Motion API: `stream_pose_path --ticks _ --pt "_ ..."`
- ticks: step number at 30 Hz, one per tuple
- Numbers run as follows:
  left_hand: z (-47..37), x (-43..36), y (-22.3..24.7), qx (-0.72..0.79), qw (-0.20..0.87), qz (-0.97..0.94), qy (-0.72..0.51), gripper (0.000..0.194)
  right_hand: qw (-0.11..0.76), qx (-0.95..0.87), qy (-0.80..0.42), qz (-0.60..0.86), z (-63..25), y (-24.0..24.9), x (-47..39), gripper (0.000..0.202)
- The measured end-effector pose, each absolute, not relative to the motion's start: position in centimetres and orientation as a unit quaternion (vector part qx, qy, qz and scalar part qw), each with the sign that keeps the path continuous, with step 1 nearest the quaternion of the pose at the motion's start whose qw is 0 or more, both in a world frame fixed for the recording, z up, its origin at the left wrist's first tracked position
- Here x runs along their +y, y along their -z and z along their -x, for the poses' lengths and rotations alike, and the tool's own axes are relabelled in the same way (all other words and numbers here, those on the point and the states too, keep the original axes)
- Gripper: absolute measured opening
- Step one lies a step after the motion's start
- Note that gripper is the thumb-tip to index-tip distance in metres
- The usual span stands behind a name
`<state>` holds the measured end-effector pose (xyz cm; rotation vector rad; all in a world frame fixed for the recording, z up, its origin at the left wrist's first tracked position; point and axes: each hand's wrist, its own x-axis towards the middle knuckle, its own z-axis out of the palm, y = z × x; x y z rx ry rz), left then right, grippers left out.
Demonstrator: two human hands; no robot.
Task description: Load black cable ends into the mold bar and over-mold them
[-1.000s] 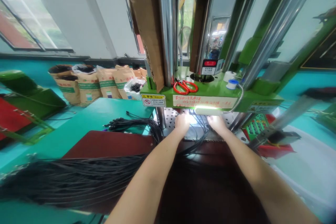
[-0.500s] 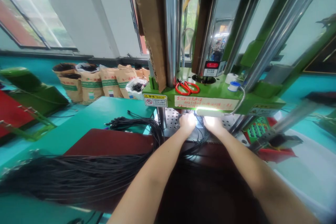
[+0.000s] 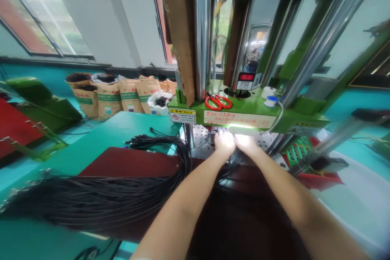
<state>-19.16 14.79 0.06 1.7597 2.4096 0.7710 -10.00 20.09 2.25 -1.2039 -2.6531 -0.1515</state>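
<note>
My left hand point(image 3: 224, 141) and my right hand point(image 3: 246, 144) are side by side under the green press head point(image 3: 195, 107), over a perforated metal plate point(image 3: 200, 138). Both are washed out by a bright lamp point(image 3: 243, 130), and their fingers are hidden or too bright to make out. Thin black cables point(image 3: 234, 162) hang just below my hands; whether I grip them cannot be seen. A large bundle of black cables point(image 3: 100, 197) lies on the brown board point(image 3: 128, 162) to the left.
Red-handled scissors point(image 3: 218, 102) and a blue-and-white spool point(image 3: 271, 100) rest on the press. Metal columns point(image 3: 201, 36) rise above. Paper sacks point(image 3: 109, 99) stand behind the green table point(image 3: 112, 128). A button panel point(image 3: 299, 149) is at the right.
My left hand has moved right, and my hands are now closer together. The view has shifted slightly.
</note>
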Motion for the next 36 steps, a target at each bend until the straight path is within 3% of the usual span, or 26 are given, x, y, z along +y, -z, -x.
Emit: stream_pose_path --ticks 22,27,36 --pt "20.1 16.0 0.0 0.776 -0.011 -0.595 -0.211 0.027 0.149 -0.91 0.036 0.385 11.0 -0.3 21.7 0.023" --pt "20.7 16.2 0.1 0.76 -0.025 -0.614 -0.21 0.027 0.152 -0.925 0.029 0.348 9.1 0.3 22.4 0.038" --pt "24.0 15.3 1.6 0.648 -0.037 -0.73 -0.212 0.037 0.105 -0.947 -0.007 0.304 8.1 0.5 22.8 0.041"
